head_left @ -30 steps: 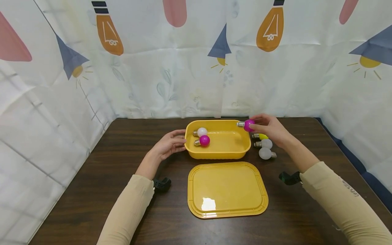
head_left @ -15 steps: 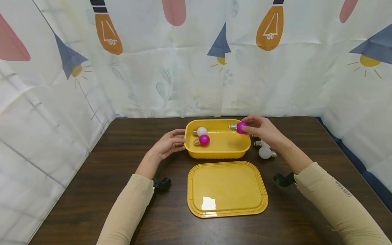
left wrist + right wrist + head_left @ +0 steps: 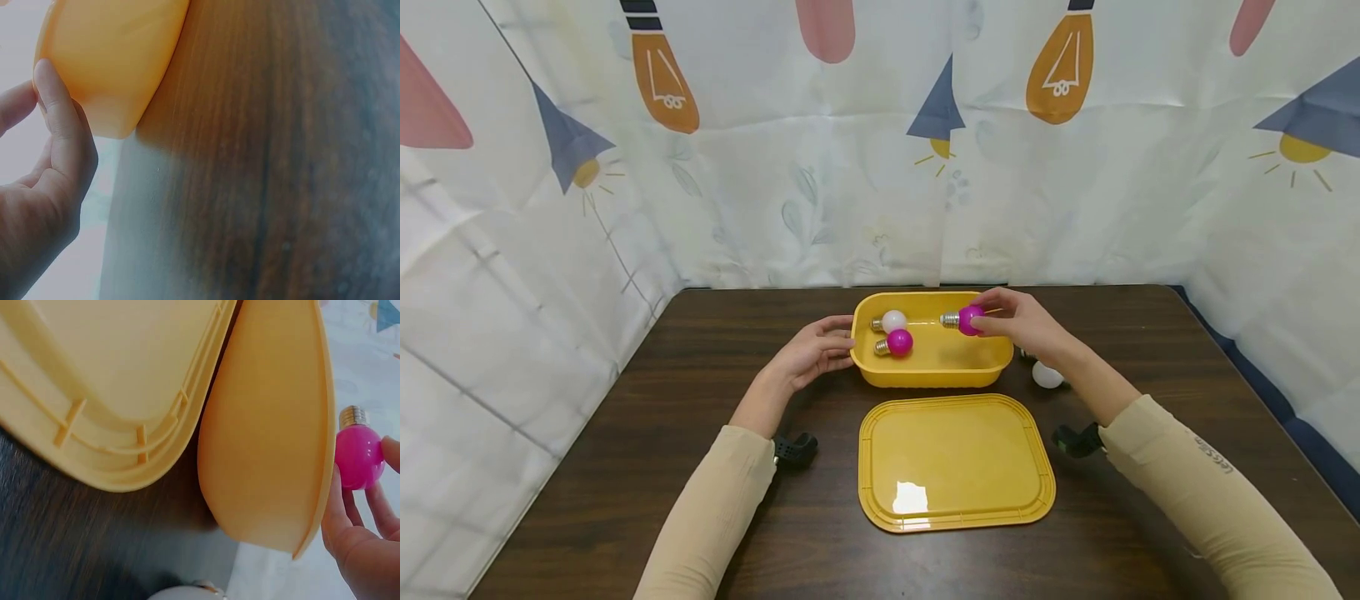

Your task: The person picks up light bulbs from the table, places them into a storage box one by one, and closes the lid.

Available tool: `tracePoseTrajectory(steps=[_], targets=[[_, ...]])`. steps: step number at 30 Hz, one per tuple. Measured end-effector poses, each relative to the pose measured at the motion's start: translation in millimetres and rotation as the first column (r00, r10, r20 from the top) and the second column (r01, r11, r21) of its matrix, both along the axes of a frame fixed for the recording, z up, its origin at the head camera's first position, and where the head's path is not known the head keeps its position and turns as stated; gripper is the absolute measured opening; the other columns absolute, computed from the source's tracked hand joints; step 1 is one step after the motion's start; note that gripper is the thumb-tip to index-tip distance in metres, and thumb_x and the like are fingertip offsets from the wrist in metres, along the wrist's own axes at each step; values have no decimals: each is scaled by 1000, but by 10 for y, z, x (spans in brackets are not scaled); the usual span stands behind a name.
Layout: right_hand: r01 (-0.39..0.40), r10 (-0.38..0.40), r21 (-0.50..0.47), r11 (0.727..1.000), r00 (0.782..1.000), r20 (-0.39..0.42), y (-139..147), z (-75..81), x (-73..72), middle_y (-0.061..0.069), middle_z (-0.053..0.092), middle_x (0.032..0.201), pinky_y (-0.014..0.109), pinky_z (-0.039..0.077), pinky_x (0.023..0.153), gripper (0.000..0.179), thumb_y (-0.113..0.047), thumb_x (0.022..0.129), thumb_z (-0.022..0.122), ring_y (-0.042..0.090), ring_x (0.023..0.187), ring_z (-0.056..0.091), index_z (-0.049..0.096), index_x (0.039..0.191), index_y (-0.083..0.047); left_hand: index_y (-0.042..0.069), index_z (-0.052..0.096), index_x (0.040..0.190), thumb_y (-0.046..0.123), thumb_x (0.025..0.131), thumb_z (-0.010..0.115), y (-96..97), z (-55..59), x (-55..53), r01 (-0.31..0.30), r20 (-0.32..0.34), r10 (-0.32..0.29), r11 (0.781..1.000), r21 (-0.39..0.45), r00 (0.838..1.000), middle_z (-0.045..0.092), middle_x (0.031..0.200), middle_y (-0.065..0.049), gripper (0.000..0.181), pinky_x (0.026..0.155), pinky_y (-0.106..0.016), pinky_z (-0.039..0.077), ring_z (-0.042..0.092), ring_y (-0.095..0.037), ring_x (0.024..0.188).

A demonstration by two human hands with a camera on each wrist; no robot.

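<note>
Far left on the surface, the left hand has its fingers loosely bent and spread against the end wall of the bin; whether any of them hooks over the rim cannot be told. Contact appears light, and a light touch would let the bin slide should it be bumped from the right; too firm a push would shift it instead. Inside, at the left end, a white bulb and a pink bulb lie side by side, bases leftward. Nothing visible secures them, so a jolt or tilt could set them rolling, with breakage (if they are glass, which is not established) the likely outcome. Toward the right half of the bin, the held bulb hangs above the floor, base leftward; the right wrist view shows it over the rim. The right hand has its fingers pinching the smooth round end, a grip that could slip if slackened early, causing a drop onto the bin floor. Too far left, its base could strike the pink bulb. In front, the lid lies flat, just beside the bin; a shifted bin could ride against it. Rightmost, a loose bulb lies partly hidden by the arm; a low forearm could knock it, and being round, it could roll away.
</note>
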State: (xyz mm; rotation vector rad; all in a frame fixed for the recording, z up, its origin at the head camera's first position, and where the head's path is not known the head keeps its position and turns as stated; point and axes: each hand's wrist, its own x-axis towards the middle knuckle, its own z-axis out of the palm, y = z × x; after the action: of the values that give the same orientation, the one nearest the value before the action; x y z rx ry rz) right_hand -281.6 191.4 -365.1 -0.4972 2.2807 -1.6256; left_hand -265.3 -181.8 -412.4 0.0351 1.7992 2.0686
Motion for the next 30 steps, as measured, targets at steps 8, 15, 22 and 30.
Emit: tracePoseTrajectory(steps=[8, 15, 22, 30], targets=[[-13, 13, -26, 1000, 1000, 12, -133, -67, -12, 20, 59, 129, 57, 47, 105, 39, -16, 98, 73, 35, 112, 64, 59, 130, 1, 4, 34, 157, 2, 104, 59, -5, -10, -1, 0, 0, 0, 1000, 2, 1000, 48, 146, -30, 59, 87, -32, 60, 70, -23, 101], [-47, 48, -44, 998, 999, 20, -250, -122, 15, 19, 58, 129, 57, 49, 103, 39, -14, 97, 73, 34, 111, 64, 60, 130, 1, 4, 34, 157, 1, 104, 57, -9, -15, 11, -2, -3, 2, 1000, 0, 1000, 48, 145, -30, 59, 89, -34, 59, 69, -26, 103], [-74, 74, -19, 997, 997, 11, -340, -159, 19, 18, 60, 128, 42, 56, 96, 37, -13, 98, 72, 32, 109, 65, 61, 130, 1, 4, 34, 157, 1, 103, 58, -8, -2, 14, 0, -3, 0, 1000, 3, 1000, 48, 145, -30, 59, 94, -38, 57, 69, -25, 103], [-76, 76, 29, 997, 997, 10, -423, -170, 18, 18, 60, 131, 43, 55, 98, 43, -20, 98, 73, 32, 112, 64, 59, 133, 1, 4, 33, 158, 1, 103, 58, -3, 1, 11, 1, 0, -1, 1000, 8, 1000, 47, 146, -31, 60, 87, -33, 59, 69, -26, 104]])
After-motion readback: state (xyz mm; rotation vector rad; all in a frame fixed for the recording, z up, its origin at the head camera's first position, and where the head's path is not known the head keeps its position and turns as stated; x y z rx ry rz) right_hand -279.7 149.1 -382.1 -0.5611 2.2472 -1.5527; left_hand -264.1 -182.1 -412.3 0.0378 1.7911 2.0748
